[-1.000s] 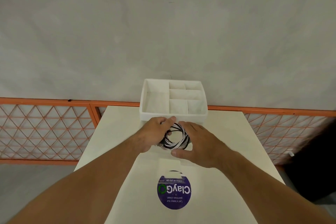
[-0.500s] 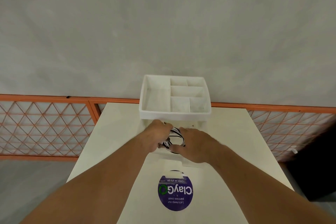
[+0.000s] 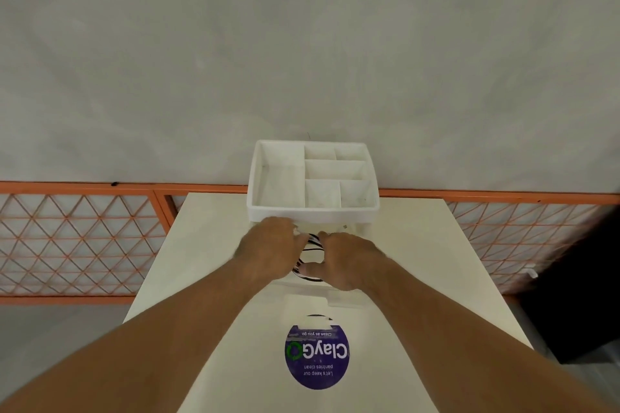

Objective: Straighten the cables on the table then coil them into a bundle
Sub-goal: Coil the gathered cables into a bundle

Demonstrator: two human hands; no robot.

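Gripping from both sides, the two hands close round a small coil of black and white cables [image 3: 311, 240], which sits on the cream table [image 3: 201, 245] in the narrow gap between them. The left hand [image 3: 268, 246] lies knuckles up with its fingers curled over the left edge of the coil. The right hand [image 3: 345, 261] wraps the opposite edge, its fingers bent over the far side and its thumb lying across the near side of the loops. Only a few strands of the bundle show between the fingertips; the rest is covered by the hands, so how many turns it has cannot be told.

Just beyond the fingertips stands a white divided organiser tray [image 3: 312, 211]. It has one long compartment on the left-hand side and several smaller ones on the right-hand side. Its near wall almost touches the left knuckles.

Behind the wrists, between the two forearms, a round purple sticker [image 3: 317, 357] reading "ClayGo" lies on a pale sheet, upside down to the wearer.

An orange lattice fence [image 3: 77, 241] runs off to the outside of each hand beyond the table edges, and a plain grey wall [image 3: 302, 60] rises past the tray. A dark shape [image 3: 577, 295] sits well out to the right of the right arm, too dim to identify.
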